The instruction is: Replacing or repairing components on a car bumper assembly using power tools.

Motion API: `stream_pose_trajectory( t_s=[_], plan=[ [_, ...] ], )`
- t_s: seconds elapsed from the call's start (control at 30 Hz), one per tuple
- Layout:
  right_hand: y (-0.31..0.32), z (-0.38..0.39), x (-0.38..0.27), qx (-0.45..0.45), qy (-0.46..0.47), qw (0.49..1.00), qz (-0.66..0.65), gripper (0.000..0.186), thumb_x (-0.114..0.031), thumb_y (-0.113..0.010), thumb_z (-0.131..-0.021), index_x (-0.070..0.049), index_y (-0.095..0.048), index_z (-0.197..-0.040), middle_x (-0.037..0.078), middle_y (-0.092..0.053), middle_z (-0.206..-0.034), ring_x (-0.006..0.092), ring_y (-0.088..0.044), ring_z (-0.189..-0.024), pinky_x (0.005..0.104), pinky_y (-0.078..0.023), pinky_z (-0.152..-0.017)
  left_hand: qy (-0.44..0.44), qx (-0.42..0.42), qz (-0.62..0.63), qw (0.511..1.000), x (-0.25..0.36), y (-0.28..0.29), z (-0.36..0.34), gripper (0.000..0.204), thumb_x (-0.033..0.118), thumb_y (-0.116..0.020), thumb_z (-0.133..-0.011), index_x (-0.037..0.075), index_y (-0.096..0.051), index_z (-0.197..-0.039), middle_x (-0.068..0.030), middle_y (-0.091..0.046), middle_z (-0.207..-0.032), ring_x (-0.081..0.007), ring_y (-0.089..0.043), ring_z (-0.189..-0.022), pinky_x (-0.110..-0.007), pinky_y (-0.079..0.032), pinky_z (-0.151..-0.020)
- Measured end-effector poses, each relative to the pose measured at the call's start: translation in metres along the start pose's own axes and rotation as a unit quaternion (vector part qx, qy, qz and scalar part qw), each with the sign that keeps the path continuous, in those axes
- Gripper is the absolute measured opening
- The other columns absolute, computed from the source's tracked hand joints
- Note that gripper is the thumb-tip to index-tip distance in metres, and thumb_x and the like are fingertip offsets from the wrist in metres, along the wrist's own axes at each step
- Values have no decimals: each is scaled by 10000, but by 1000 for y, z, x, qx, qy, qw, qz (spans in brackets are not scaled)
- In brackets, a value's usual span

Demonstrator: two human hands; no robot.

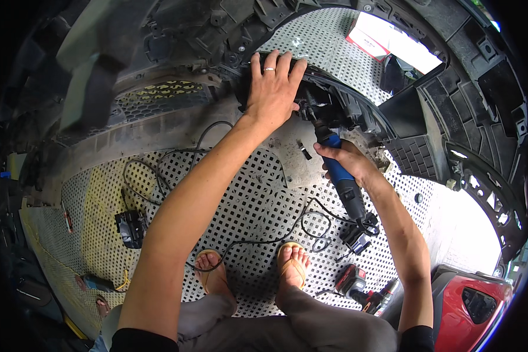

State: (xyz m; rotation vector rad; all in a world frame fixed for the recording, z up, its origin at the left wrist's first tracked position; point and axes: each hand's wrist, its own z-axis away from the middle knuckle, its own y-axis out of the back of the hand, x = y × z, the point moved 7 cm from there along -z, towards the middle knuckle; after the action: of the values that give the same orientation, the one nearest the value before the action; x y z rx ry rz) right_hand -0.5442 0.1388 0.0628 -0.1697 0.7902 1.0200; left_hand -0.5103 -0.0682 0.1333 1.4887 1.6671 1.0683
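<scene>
My left hand (276, 88) lies on the inner side of a large black plastic car bumper (413, 155), its fingers spread and their tips at the rim of an opening. The thumb points toward the nose of a slim blue and black straight grinder (343, 173). My right hand (353, 159) is wrapped round the blue body of this grinder, which slants up and left. Its tip is in shadow beside my left thumb, and I cannot make out whether it touches the plastic. A black cord (258, 240) trails across the floor near the grinder's rear end.
A red and black cordless drill (364, 287) lies by my right leg. Another corded tool (97, 283) is at lower left. A black device (130, 227) sits on the perforated mat (240, 199). A red-and-white box (369, 38) stands beyond the opening. A red glossy panel (466, 305) is at lower right.
</scene>
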Motion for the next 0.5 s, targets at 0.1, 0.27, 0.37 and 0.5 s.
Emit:
stream_pose_trajectory(
  t_s=[0.1,0.27,0.37,0.5],
  plan=[
    [2,5,6,7,2,1000,-13,661,-482,-821,-884,48,-556,-1177,84,-638,-802,161,-650,-558,294,-571,-507,1,-3,1,1000,2,0,0,975,365,-933,-700,115,-437,-1502,-150,-468,-1480,-359,-399,-1426,-620,-260,-1182],
    [3,16,0,14,6,1000,-26,623,-462,-821,-886,32,-568,-1169,69,-633,-801,159,-646,-562,296,-566,-530,-1,-3,3,1000,4,-1,-2,974,365,-934,-699,114,-443,-1501,-151,-468,-1487,-359,-399,-1429,-618,-258,-1185],
    [-8,25,2,-49,34,996,-67,628,-412,-828,-891,31,-523,-1216,97,-643,-830,168,-651,-572,294,-559,-506,-2,-2,1,1000,1,-3,-3,983,365,-935,-698,116,-437,-1508,-151,-470,-1485,-359,-400,-1429,-614,-258,-1188],
    [-43,64,33,-95,26,979,-177,558,-375,-872,-853,0,-583,-1147,88,-672,-818,179,-656,-612,311,-564,-562,-6,-28,-1,1000,-17,10,0,1034,377,-936,-678,114,-423,-1536,-157,-468,-1503,-360,-396,-1437,-596,-256,-1195]
  ],
)
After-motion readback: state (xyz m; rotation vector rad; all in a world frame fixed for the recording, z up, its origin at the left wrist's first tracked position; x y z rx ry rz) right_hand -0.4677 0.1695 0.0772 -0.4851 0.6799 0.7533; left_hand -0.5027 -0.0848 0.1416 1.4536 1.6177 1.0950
